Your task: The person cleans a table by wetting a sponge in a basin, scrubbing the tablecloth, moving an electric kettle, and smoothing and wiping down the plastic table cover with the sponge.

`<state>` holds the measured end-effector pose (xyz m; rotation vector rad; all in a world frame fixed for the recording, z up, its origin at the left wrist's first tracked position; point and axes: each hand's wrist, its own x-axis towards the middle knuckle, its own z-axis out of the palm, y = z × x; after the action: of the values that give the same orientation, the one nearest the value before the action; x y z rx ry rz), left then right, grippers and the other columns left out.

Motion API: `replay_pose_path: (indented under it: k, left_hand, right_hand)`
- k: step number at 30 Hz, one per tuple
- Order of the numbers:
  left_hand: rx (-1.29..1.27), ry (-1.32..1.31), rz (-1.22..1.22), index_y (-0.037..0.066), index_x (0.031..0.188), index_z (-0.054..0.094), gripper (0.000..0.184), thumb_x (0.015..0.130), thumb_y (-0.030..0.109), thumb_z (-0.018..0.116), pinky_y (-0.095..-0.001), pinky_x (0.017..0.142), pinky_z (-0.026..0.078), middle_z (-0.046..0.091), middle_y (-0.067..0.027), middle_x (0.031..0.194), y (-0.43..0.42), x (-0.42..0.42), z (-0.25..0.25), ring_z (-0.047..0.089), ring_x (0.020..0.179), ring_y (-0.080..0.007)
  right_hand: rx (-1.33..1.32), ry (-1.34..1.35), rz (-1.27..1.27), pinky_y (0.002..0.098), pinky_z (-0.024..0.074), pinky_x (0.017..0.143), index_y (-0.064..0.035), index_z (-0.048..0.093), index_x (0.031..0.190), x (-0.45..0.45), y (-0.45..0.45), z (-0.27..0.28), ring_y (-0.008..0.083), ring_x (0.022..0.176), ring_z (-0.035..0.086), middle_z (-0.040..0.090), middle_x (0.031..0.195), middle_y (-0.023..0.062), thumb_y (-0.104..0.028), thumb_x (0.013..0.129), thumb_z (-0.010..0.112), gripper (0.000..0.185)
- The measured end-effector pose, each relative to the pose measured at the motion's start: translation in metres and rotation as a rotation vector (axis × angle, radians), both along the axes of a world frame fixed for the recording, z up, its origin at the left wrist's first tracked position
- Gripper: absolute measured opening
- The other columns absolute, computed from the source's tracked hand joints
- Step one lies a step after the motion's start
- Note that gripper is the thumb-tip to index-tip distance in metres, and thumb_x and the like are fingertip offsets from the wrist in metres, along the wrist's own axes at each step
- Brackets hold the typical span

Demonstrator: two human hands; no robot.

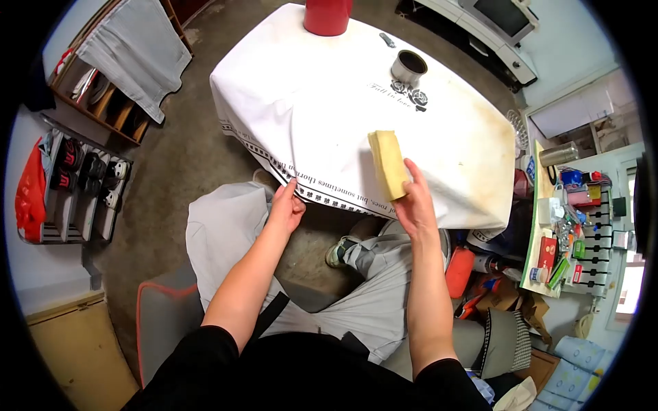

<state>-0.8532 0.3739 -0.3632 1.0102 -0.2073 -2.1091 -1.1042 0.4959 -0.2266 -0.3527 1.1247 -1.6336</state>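
Observation:
My right hand (417, 207) grips the lower end of a yellow sponge (387, 164), a thick block held up over the near side of the table. A white tablecloth (329, 103) with printed roses and lettering covers the table. At its black-patterned hem, my left hand (286, 207) is closed, thumb and forefinger pinching the cloth's edge. A crease runs up the cloth from those fingers.
On the table stand a red container (327, 17), a dark-filled metal tin (409, 66) and a small dark object (388, 40). A shoe rack (86, 181) is at left; a cluttered side table (531, 264) is at right. A grey sofa (164, 318) lies under me.

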Motion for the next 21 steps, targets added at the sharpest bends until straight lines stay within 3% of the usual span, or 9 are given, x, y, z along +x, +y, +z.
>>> replay_pose_path:
  k: [1,5,8,9,12,14,15,18,21]
  left_hand:
    - [-0.015,0.008,0.000,0.015,0.099,0.055,0.007,0.100,0.022,0.058,-0.0197,0.041,0.026,0.057,0.0065,0.076,0.003,0.003,0.008,0.040,0.052,-0.0033]
    - [-0.059,0.048,-0.017,0.015,0.097,0.055,0.009,0.099,0.022,0.060,-0.0189,0.041,0.026,0.054,0.0060,0.075,0.010,0.017,0.019,0.040,0.053,-0.0036]
    - [-0.047,0.055,-0.020,0.015,0.097,0.055,0.009,0.099,0.022,0.061,-0.0184,0.041,0.026,0.054,0.0052,0.075,0.010,0.017,0.026,0.041,0.055,-0.0045]
    - [-0.044,0.058,-0.020,0.015,0.097,0.055,0.009,0.099,0.022,0.061,-0.0184,0.041,0.027,0.054,0.0051,0.075,0.010,0.017,0.028,0.041,0.055,-0.0046]
    - [-0.033,0.065,-0.017,0.016,0.098,0.056,0.008,0.100,0.022,0.060,-0.0180,0.041,0.027,0.054,0.0055,0.076,0.009,0.017,0.028,0.040,0.054,-0.0043]
    - [-0.019,0.062,-0.015,0.016,0.098,0.056,0.007,0.100,0.022,0.059,-0.0176,0.040,0.026,0.055,0.0057,0.077,0.011,0.017,0.027,0.040,0.054,-0.0041]
    - [-0.016,0.057,-0.017,0.015,0.098,0.056,0.007,0.100,0.022,0.059,-0.0174,0.041,0.026,0.055,0.0056,0.078,0.010,0.016,0.027,0.040,0.054,-0.0041]
    - [-0.022,0.039,-0.042,0.015,0.099,0.056,0.007,0.101,0.021,0.058,-0.0175,0.041,0.026,0.055,0.0052,0.079,0.005,0.013,0.033,0.039,0.054,-0.0044]
    - [-0.004,-0.038,-0.068,0.014,0.100,0.057,0.006,0.102,0.020,0.056,-0.0180,0.041,0.026,0.053,0.0054,0.077,0.002,0.009,0.044,0.038,0.053,-0.0040]
  right_hand:
    - [0.048,0.097,0.030,0.0476,0.0465,0.101,-0.0087,0.028,0.152,0.007,-0.001,0.000,0.0302,0.120,0.054,0.053,0.134,0.0188,-0.001,0.091,0.048,0.065]
    - [0.124,0.037,0.192,0.0464,0.0504,0.093,-0.0091,0.027,0.153,0.022,-0.006,0.004,0.0295,0.116,0.057,0.054,0.134,0.0207,-0.007,0.094,0.050,0.064]
    - [0.270,0.282,0.249,0.0457,0.0507,0.091,-0.0099,0.030,0.152,0.034,-0.034,0.011,0.0294,0.114,0.057,0.055,0.132,0.0212,-0.010,0.094,0.051,0.062]
    - [0.323,0.443,0.323,0.0422,0.0512,0.090,-0.0099,0.032,0.151,0.034,-0.047,0.009,0.0306,0.112,0.058,0.055,0.128,0.0232,-0.007,0.091,0.052,0.064]
    - [0.295,1.279,0.283,0.0390,0.0520,0.090,-0.0090,0.034,0.150,0.015,-0.087,0.003,0.0313,0.112,0.059,0.056,0.125,0.0230,-0.009,0.087,0.057,0.067]
    - [0.285,1.674,-0.053,0.0418,0.0515,0.092,-0.0090,0.039,0.146,0.002,-0.101,-0.007,0.0349,0.111,0.059,0.057,0.121,0.0234,-0.006,0.083,0.057,0.066]
    - [0.334,1.691,-0.067,0.0471,0.0494,0.094,-0.0108,0.044,0.143,-0.006,-0.110,-0.028,0.0377,0.112,0.058,0.057,0.122,0.0213,-0.003,0.082,0.055,0.062]
    - [0.288,1.763,0.138,0.0486,0.0477,0.097,-0.0109,0.047,0.139,0.044,-0.092,-0.040,0.0395,0.112,0.057,0.057,0.124,0.0206,-0.004,0.082,0.057,0.058]
    - [0.082,1.545,0.499,0.0459,0.0458,0.102,-0.0087,0.050,0.134,0.081,-0.048,-0.058,0.0388,0.119,0.055,0.057,0.127,0.0196,-0.008,0.083,0.059,0.052]
